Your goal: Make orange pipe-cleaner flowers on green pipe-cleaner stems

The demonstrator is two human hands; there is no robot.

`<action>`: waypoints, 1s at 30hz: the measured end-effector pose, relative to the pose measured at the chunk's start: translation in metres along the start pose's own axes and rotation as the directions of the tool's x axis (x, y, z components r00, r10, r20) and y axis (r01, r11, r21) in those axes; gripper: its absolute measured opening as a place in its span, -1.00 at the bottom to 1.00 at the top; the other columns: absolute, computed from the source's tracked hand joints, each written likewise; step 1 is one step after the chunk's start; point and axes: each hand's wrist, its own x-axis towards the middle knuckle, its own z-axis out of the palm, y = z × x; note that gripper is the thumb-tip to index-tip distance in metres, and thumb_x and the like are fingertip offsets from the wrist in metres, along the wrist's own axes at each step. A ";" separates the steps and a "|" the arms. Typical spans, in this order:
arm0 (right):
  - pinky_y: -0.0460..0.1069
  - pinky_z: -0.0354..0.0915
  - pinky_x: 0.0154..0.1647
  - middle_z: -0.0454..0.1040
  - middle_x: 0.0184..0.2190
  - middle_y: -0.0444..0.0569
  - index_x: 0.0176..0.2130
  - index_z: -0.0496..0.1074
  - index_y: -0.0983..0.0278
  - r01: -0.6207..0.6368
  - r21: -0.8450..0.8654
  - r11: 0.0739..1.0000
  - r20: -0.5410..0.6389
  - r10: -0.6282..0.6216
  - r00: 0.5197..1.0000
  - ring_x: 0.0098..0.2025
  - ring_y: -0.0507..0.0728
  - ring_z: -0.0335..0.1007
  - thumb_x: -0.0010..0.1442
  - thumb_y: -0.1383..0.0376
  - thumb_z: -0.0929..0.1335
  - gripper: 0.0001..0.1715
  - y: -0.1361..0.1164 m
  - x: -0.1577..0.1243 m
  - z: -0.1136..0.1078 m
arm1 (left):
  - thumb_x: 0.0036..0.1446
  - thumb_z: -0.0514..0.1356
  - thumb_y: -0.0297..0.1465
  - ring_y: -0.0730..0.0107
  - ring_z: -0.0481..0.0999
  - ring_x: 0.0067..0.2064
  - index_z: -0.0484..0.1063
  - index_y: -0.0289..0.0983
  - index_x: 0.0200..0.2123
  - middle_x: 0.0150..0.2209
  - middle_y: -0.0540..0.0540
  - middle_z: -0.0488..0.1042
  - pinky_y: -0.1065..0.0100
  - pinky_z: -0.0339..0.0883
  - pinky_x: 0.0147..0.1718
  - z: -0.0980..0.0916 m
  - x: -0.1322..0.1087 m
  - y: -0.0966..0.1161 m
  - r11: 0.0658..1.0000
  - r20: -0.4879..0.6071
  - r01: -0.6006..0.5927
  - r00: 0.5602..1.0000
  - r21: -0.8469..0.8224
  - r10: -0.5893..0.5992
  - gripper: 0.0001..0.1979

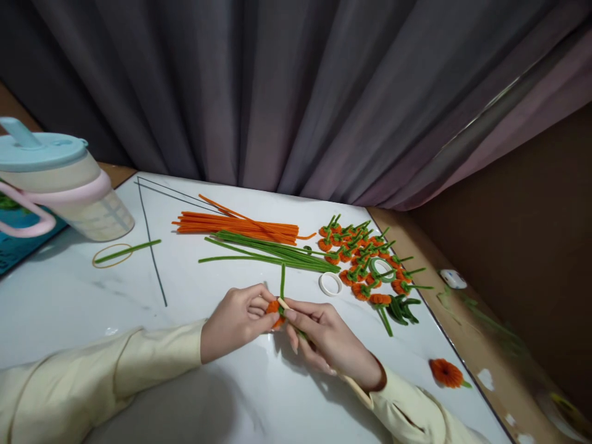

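Near the front middle of the white table, my left hand [240, 322] pinches a small orange fuzzy flower [272, 308] from its left side. My right hand [324, 333] closes on the flower's green part from the right, with a thin pale stick [283, 303] between its fingertips. A green fuzzy stem [282, 280] points up from the flower, away from me. Beyond my hands lie a bundle of orange pipe cleaners [240, 227] and a bundle of green ones [272, 251]. My fingers partly hide the flower.
Many small orange flowers with green stems [361, 259] cover the table's right side, beside a white tape ring [330, 283] and a green tape roll [382, 269]. A larger orange flower [446, 373] lies near the right edge. At the left stands a blue-lidded cup [87, 197].
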 end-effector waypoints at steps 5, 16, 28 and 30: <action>-0.22 -0.25 -0.89 0.38 -0.60 -0.20 -0.09 0.45 0.39 -0.124 0.243 0.962 0.023 0.122 0.992 -0.83 -0.20 -0.16 0.08 0.22 0.40 -0.58 -0.001 0.003 -0.006 | -0.10 0.31 -0.35 0.34 0.54 -0.45 0.31 -0.33 -0.44 -0.50 -0.07 0.52 0.39 0.42 -0.46 -0.003 0.004 0.001 0.984 0.050 0.101 0.994 -0.147 -0.095 -0.75; -0.20 -0.23 -0.87 0.29 -0.70 -0.22 -0.39 0.44 0.40 -0.016 -0.030 0.999 -0.015 0.015 1.000 -0.84 -0.15 -0.05 0.13 0.19 0.34 -0.72 0.002 -0.002 0.000 | -0.13 0.34 -0.36 0.34 0.56 -0.49 0.32 -0.35 -0.48 -0.57 -0.08 0.53 0.43 0.39 -0.48 -0.003 0.004 0.008 0.946 0.133 0.244 0.967 -0.212 -0.219 -0.75; -0.22 -0.04 -0.79 0.16 -0.78 -0.27 -0.44 0.33 0.34 0.133 -0.519 0.844 -0.015 -0.165 0.986 -0.82 -0.11 0.02 0.29 0.26 0.17 -0.67 -0.005 -0.013 0.002 | -0.08 0.19 -0.31 0.23 0.53 -0.47 0.40 -0.38 -0.43 -0.52 -0.20 0.52 0.41 0.29 -0.58 -0.010 0.019 -0.001 0.541 0.527 0.614 0.783 -0.575 -0.330 -0.79; -0.23 -0.04 -0.79 0.18 -0.74 -0.26 -0.39 0.37 0.34 0.133 -0.527 0.839 -0.016 -0.166 0.986 -0.81 -0.10 0.04 0.29 0.27 0.17 -0.68 -0.006 -0.014 0.002 | -0.01 0.15 -0.22 0.25 0.49 -0.52 0.35 -0.34 -0.44 -0.56 -0.17 0.49 0.42 0.23 -0.61 -0.009 0.021 -0.004 0.484 0.548 0.649 0.759 -0.587 -0.353 -0.74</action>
